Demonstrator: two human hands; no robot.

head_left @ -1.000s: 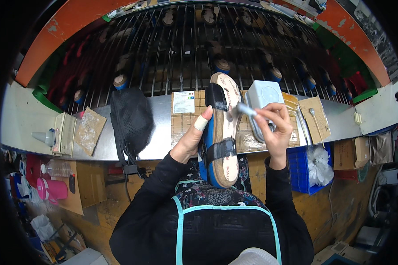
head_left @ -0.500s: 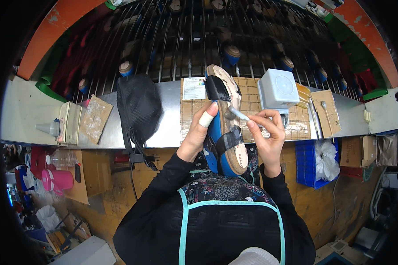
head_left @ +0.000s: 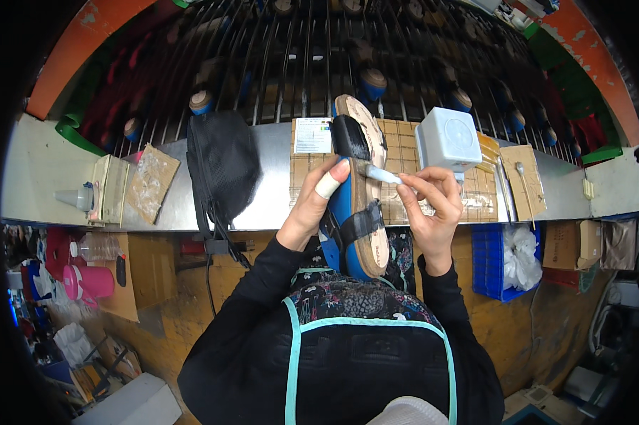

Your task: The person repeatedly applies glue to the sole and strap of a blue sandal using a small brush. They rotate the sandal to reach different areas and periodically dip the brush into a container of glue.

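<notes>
A sandal (head_left: 365, 248) with black straps, a cork-coloured footbed and a blue sole is held up over the front of the bench, its side edge facing up. Around its left side, my left hand (head_left: 316, 200) is closed, the thumb with white tape pressing near the upper strap. My right hand (head_left: 434, 207) pinches a small brush (head_left: 387, 176) with a pale handle. The brush's dark tip touches the cork side edge between the two straps. Fingers of my left hand under the sandal are hidden.
A white box-shaped container (head_left: 450, 139) stands on a cardboard sheet (head_left: 479, 202) behind my right hand. To the left lies a black bag (head_left: 223, 170). Metal bars (head_left: 277, 78) carrying more sandals run along the back. Below at right is a blue crate (head_left: 487, 262) with plastic bags.
The sandal has rolled, showing more of its cork side edge, and its near end has swung slightly left. The brush handle lies flatter, its tip still at the edge.
</notes>
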